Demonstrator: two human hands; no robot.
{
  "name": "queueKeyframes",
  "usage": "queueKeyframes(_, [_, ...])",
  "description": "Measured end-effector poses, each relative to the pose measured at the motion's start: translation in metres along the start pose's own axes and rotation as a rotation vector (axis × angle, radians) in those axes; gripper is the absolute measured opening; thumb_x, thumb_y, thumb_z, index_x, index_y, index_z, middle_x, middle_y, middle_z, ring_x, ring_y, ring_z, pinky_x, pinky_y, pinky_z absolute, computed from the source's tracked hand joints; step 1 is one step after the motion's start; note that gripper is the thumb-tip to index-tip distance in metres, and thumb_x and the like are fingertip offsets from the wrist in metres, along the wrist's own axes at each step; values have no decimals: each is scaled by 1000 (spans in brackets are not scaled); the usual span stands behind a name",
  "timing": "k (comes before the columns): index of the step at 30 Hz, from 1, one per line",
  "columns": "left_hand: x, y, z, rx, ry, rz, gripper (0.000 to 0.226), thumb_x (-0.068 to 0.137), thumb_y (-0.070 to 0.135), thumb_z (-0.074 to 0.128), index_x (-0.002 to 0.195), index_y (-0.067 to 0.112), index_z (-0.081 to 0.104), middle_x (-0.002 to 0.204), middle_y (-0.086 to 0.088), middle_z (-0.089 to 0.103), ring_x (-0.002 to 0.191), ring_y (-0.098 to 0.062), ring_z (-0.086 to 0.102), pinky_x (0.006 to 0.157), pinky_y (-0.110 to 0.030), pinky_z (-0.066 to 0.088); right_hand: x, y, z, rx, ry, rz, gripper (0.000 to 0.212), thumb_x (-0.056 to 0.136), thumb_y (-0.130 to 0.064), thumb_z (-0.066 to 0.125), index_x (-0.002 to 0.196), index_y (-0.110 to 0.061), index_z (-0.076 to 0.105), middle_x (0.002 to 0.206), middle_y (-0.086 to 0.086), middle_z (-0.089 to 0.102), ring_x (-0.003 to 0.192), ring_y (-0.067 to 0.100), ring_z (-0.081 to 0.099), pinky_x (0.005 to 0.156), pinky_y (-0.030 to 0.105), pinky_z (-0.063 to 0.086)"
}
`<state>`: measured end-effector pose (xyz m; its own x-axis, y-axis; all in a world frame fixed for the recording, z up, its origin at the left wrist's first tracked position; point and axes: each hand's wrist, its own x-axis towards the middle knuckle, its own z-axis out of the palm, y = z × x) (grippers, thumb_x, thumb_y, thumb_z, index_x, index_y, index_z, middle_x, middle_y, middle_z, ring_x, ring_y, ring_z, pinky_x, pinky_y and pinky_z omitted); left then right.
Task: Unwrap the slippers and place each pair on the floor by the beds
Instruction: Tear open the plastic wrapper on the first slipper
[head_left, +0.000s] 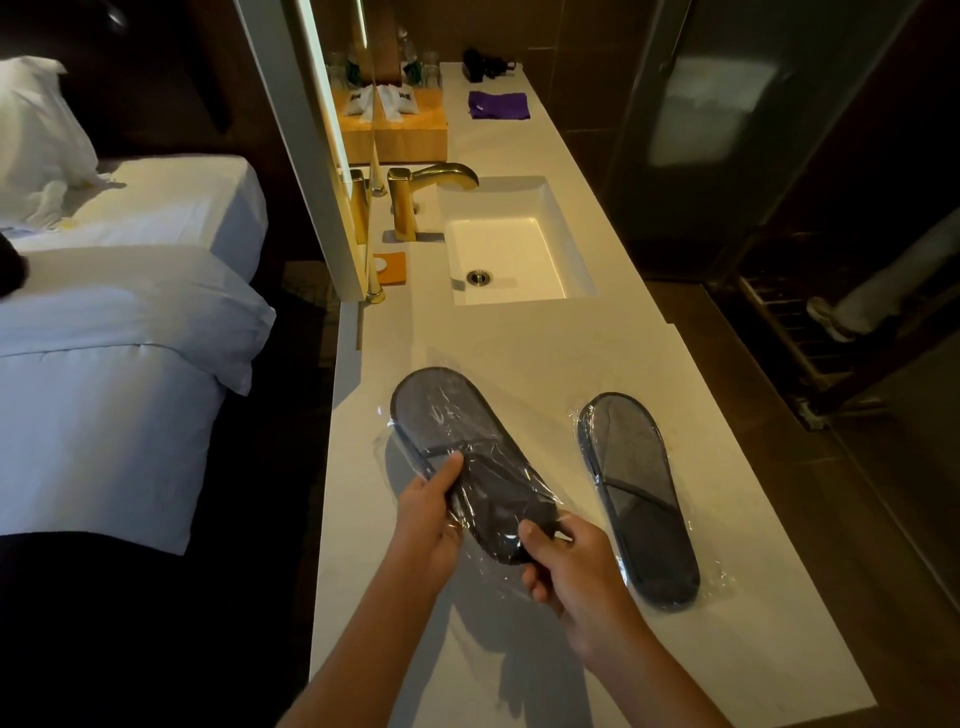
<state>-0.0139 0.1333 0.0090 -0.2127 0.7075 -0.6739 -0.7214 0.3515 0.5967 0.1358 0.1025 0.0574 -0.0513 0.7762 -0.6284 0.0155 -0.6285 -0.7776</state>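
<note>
A pair of dark grey slippers in clear plastic wrap (457, 447) is lifted a little above the white counter (727, 623). My left hand (428, 514) grips its left side, thumb on top. My right hand (566, 566) pinches the plastic at the near toe end. A second wrapped pair of grey slippers (636, 493) lies flat on the counter to the right, untouched.
A white sink (511, 260) with a gold faucet (431, 182) lies further along the counter, with a purple cloth (498, 105) and a wooden amenity box (410, 130) beyond. A white bed (104, 338) stands left across a dark floor gap. Glass doors stand right.
</note>
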Motion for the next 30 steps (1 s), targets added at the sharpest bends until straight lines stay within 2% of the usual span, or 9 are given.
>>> queueKeyframes(3, [12, 16, 4, 10, 9, 7, 20, 91, 16, 66, 106, 3, 64, 93, -20, 77, 84, -34, 75, 69, -44, 61, 1, 5, -2, -84, -23, -24, 4, 93, -15, 64, 96, -13, 65, 57, 5, 66, 45, 11, 52, 45, 23, 43])
queueKeyframes(5, [20, 27, 8, 16, 20, 24, 22, 90, 16, 68, 108, 5, 63, 89, -18, 78, 79, -32, 76, 63, -43, 62, 2, 7, -4, -99, -43, -9, 4, 93, -18, 64, 97, -16, 66, 54, 5, 61, 45, 11, 49, 46, 24, 41])
queueKeyframes(8, [35, 44, 11, 2, 68, 42, 34, 84, 18, 75, 114, 5, 63, 102, -21, 75, 89, -37, 75, 67, -47, 61, 4, 11, -8, -111, -65, 30, 7, 92, -23, 65, 98, -18, 65, 56, 7, 58, 45, 12, 50, 48, 25, 42])
queueKeyframes(11, [50, 59, 11, 53, 103, 91, 37, 83, 21, 76, 113, 5, 63, 104, -19, 74, 91, -35, 74, 69, -45, 63, 7, 16, -13, -131, -107, 82, 17, 90, -24, 68, 104, -15, 63, 62, 8, 58, 50, 14, 54, 54, 27, 48])
queueKeyframes(14, [61, 68, 14, 113, 92, 106, 37, 83, 20, 76, 114, 4, 63, 105, -20, 74, 95, -36, 72, 82, -53, 60, 15, 16, -13, -159, -178, 125, 30, 87, -25, 72, 113, -12, 64, 86, 10, 68, 75, 20, 66, 70, 31, 56])
queueKeyframes(17, [69, 69, 23, 186, 57, 91, 34, 82, 19, 77, 110, 4, 64, 101, -19, 75, 93, -35, 74, 81, -50, 61, 29, 9, -9, -140, -150, 68, 33, 84, -33, 73, 112, -16, 66, 107, 10, 73, 101, 28, 70, 89, 45, 59])
queueKeyframes(21, [84, 73, 33, 223, 40, 80, 27, 82, 19, 77, 102, 4, 68, 99, -18, 76, 90, -32, 74, 74, -41, 62, 42, -1, -1, -142, -68, -33, 16, 88, -29, 70, 99, -18, 70, 99, 8, 76, 98, 26, 72, 89, 48, 59])
queueKeyframes(25, [110, 87, 36, 192, 102, 110, 12, 82, 9, 73, 93, 3, 72, 103, -24, 73, 95, -38, 70, 87, -54, 58, 49, 2, -7, -250, -90, -22, 10, 86, -22, 72, 93, -15, 70, 94, 6, 76, 95, 22, 71, 92, 49, 57])
queueKeyframes(30, [138, 91, 34, 261, 141, 100, 27, 77, 0, 75, 103, -6, 71, 95, -24, 73, 76, -29, 69, 77, -44, 62, 67, 11, -18, -319, -187, 112, 17, 83, -15, 75, 97, -8, 70, 100, 9, 76, 101, 25, 69, 101, 50, 50])
